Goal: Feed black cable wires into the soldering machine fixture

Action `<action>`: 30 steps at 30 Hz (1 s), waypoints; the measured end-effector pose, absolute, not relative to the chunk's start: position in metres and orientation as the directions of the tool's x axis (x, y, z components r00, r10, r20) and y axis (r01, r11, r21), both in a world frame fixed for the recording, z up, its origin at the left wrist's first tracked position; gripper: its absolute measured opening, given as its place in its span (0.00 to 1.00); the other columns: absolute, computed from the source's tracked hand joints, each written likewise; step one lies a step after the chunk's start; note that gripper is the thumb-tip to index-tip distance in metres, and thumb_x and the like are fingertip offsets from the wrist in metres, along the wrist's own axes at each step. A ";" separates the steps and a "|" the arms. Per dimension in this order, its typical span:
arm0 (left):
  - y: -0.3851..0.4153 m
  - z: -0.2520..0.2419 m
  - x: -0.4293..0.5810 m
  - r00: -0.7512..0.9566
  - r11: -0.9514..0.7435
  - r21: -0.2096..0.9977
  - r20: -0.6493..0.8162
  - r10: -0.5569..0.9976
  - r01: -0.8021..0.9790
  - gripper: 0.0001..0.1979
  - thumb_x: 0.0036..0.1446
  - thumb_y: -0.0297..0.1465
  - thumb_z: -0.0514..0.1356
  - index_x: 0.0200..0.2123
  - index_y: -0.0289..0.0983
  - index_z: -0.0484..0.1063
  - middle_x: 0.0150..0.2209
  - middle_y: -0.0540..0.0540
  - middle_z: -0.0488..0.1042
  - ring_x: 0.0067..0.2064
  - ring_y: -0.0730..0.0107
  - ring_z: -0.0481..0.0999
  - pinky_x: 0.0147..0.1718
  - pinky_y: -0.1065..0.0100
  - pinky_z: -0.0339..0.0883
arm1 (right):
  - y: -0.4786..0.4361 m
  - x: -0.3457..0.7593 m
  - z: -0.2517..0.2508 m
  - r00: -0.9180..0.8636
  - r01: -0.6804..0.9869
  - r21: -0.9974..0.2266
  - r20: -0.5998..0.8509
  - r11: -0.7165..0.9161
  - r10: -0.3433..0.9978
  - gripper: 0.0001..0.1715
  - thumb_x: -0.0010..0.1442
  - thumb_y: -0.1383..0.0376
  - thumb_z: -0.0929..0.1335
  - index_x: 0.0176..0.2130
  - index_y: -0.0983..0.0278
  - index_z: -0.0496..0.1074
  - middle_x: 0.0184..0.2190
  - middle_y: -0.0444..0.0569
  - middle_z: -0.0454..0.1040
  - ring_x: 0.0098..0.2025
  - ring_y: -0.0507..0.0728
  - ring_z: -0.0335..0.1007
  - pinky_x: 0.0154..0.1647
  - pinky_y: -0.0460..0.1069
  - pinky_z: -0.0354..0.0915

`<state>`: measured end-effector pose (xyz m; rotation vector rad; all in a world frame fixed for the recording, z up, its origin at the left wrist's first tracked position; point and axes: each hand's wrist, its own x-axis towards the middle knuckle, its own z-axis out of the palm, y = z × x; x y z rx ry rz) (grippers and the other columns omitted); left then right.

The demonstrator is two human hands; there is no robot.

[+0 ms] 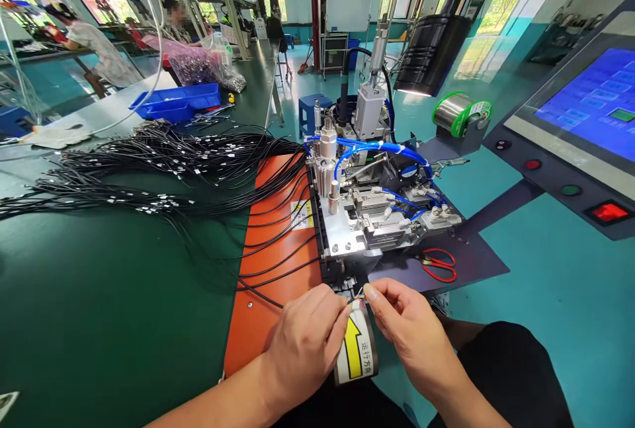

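Both hands pinch a wire end at the machine's front edge

Right now both hands sit close together just in front of the machine (367, 216), near its front edge. The left hand (307, 342) has thumb and fingers closed on the wire end (358, 294), and the right hand (411, 329) pinches the same spot from the other side, fingertips almost meeting the left's. The coloured strands at the tip are too small to count. Just below the hands, against the machine's front, hangs a label (356, 348) with a yellow arrow pointing up at the machine.

Left of the machine lies an orange mat (268, 282), and black cables (149, 170) fan across it and further left over the green bench (99, 309), several running toward the machine's left side. Right of the machine, red scissors (439, 264) rest on a dark plate. Behind and right of the machine stand a solder spool (461, 112) and a black lamp (429, 57); far right is a control panel with a blue screen (595, 100). Well behind the machine to the left, a blue tray (176, 102) sits on the bench, and 2 other people sit beyond it.
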<state>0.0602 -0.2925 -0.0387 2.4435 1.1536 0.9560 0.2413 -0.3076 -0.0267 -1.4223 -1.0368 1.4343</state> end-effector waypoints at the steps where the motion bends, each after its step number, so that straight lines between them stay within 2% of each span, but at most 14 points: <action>1: -0.292 -0.038 0.060 0.463 -0.644 0.493 0.449 0.764 0.585 0.08 0.66 0.24 0.55 0.32 0.35 0.70 0.27 0.48 0.67 0.29 0.70 0.66 0.28 0.67 0.58 | -0.308 0.241 -0.026 0.018 0.011 -0.957 -0.290 -0.290 0.957 0.23 0.63 0.48 0.68 0.33 0.65 0.74 0.24 0.42 0.64 0.24 0.49 0.52 0.22 0.44 0.50; 8: -0.290 -0.033 0.058 0.482 -0.643 0.449 0.427 0.765 0.621 0.09 0.67 0.27 0.54 0.34 0.35 0.73 0.27 0.48 0.67 0.28 0.68 0.66 0.27 0.66 0.58 | -0.303 0.239 -0.034 0.040 0.088 -0.967 -0.238 -0.241 0.970 0.23 0.64 0.47 0.67 0.33 0.64 0.74 0.27 0.44 0.69 0.29 0.53 0.61 0.29 0.45 0.60; 12: -0.286 -0.034 0.053 0.480 -0.611 0.506 0.378 0.791 0.609 0.10 0.68 0.27 0.53 0.45 0.36 0.74 0.34 0.45 0.71 0.34 0.66 0.70 0.33 0.66 0.66 | -0.297 0.239 -0.042 0.061 0.138 -0.967 -0.209 -0.216 0.976 0.22 0.66 0.48 0.65 0.34 0.63 0.73 0.29 0.45 0.71 0.30 0.53 0.62 0.32 0.46 0.61; 16: -0.283 -0.039 0.048 0.484 -0.586 0.575 0.341 0.806 0.571 0.16 0.67 0.23 0.51 0.54 0.38 0.71 0.40 0.42 0.71 0.41 0.64 0.71 0.39 0.64 0.70 | -0.292 0.239 -0.047 0.086 0.176 -0.964 -0.189 -0.202 0.978 0.22 0.66 0.48 0.65 0.35 0.63 0.73 0.30 0.45 0.73 0.31 0.54 0.65 0.33 0.47 0.62; 21: -0.280 -0.042 0.046 0.469 -0.574 0.612 0.345 0.813 0.544 0.20 0.64 0.19 0.51 0.54 0.38 0.72 0.41 0.42 0.71 0.42 0.63 0.71 0.40 0.63 0.71 | -0.287 0.236 -0.047 0.085 0.198 -0.963 -0.169 -0.183 0.982 0.20 0.67 0.50 0.64 0.35 0.63 0.72 0.30 0.45 0.73 0.31 0.55 0.66 0.33 0.47 0.61; 30: -0.280 -0.043 0.048 0.441 -0.587 0.582 0.390 0.809 0.562 0.18 0.63 0.19 0.51 0.51 0.36 0.75 0.39 0.42 0.71 0.40 0.63 0.71 0.38 0.64 0.72 | -0.286 0.235 -0.048 0.075 0.207 -0.959 -0.181 -0.193 0.981 0.21 0.68 0.50 0.63 0.34 0.63 0.71 0.29 0.44 0.71 0.31 0.54 0.65 0.31 0.46 0.61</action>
